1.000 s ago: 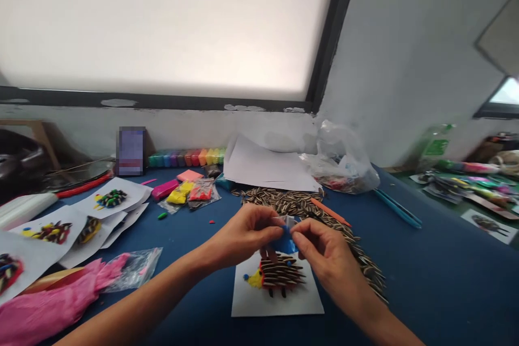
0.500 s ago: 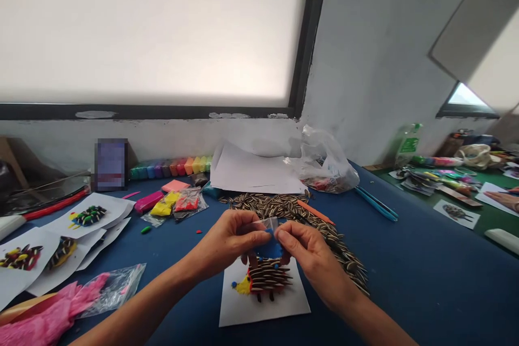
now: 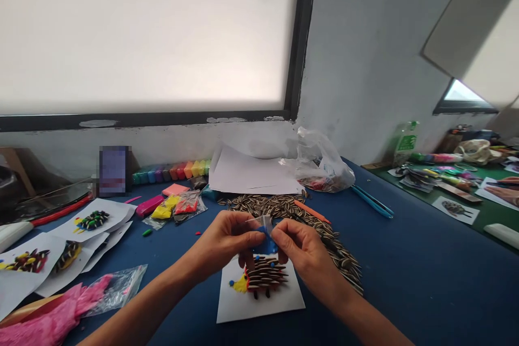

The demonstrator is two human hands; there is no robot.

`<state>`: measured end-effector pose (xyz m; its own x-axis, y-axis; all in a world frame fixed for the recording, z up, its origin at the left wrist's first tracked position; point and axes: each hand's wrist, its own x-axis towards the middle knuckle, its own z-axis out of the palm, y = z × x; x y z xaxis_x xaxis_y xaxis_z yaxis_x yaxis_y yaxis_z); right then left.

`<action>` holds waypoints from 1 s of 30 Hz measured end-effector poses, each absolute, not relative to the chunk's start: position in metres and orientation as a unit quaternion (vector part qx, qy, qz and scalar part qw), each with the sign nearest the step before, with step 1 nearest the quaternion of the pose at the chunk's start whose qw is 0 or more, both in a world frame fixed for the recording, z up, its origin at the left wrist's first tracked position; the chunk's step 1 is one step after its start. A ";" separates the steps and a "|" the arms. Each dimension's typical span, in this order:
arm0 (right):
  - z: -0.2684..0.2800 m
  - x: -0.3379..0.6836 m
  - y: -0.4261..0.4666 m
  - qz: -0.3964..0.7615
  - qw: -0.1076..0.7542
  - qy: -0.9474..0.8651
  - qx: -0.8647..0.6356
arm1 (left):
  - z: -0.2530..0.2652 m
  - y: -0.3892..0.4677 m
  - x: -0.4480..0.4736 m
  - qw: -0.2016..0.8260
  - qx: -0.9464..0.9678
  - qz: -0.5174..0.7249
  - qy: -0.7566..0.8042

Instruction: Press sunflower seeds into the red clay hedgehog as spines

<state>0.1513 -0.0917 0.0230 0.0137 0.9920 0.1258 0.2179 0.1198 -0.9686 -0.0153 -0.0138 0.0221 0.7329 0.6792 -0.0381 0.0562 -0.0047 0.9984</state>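
Bag of clear plastic (image 3: pixel 266 246), blue-filled, clear end up, pinched by left hand (image 3: pixel 231 239) and right hand (image 3: pixel 302 246); below, striped-seed hedgehog (image 3: pixel 267 275), long axis crosswise, yellow snout (image 3: pixel 241 284) pointing left.

Looks like a craft workroom, judging by coloured clay blocks (image 3: pixel 182 171) along the wall (image 3: pixel 174 144), heaped striped seeds (image 3: pixel 259 205), a seed-covered hedgehog (image 3: pixel 267 275) and a supply-strewn green table (image 3: pixel 484 210).
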 end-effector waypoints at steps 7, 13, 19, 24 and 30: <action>0.022 0.152 -0.091 0.410 0.477 -0.575 -0.523 | 0.023 -0.013 -0.017 0.631 0.694 0.209 0.277; 0.019 0.155 -0.090 0.409 0.464 -0.581 -0.529 | 0.021 -0.013 -0.017 0.634 0.689 0.197 0.290; 0.020 0.155 -0.092 0.377 0.454 -0.599 -0.542 | 0.023 -0.013 -0.019 0.636 0.687 0.176 0.306; 0.018 0.153 -0.093 0.355 0.427 -0.622 -0.553 | 0.023 -0.011 -0.019 0.618 0.695 0.184 0.319; 0.011 0.156 -0.092 0.288 0.411 -0.646 -0.575 | 0.020 -0.014 -0.012 0.623 0.681 0.207 0.326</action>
